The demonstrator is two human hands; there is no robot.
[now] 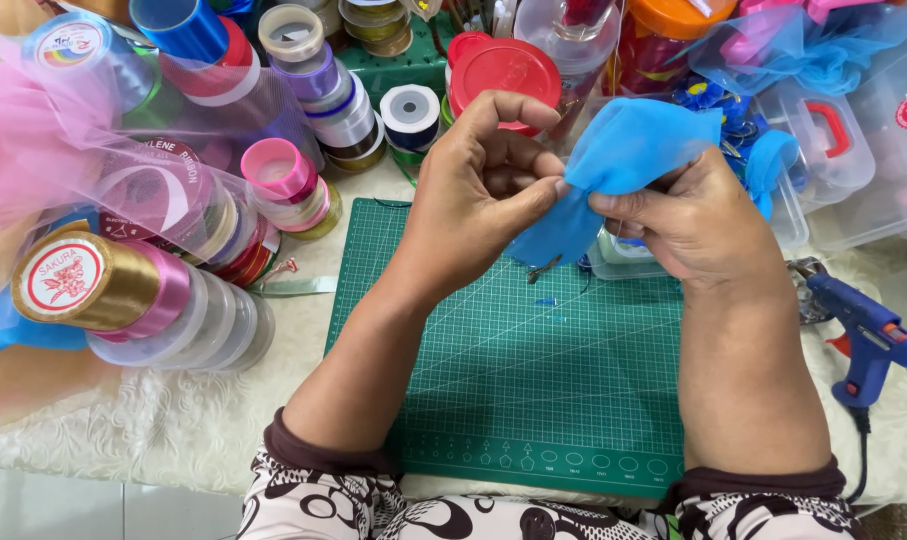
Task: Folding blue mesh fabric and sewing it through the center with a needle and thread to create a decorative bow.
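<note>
Both of my hands are raised over a green cutting mat (533,380) and hold one piece of blue fabric (628,150). My left hand (483,190) pinches the fabric's lower fold between thumb and fingers. My right hand (688,225) grips the same fabric from the right side, with the cloth bunched above its fingers. A small dark metal piece (543,268) hangs just below the fabric, over the mat; what it is I cannot tell.
Several ribbon rolls (123,290) lie stacked at the left, with pink tulle (33,130) behind. A red-lidded jar (503,70) and clear plastic boxes (853,150) stand at the back. A blue glue gun (868,335) rests at the right on a white lace cloth.
</note>
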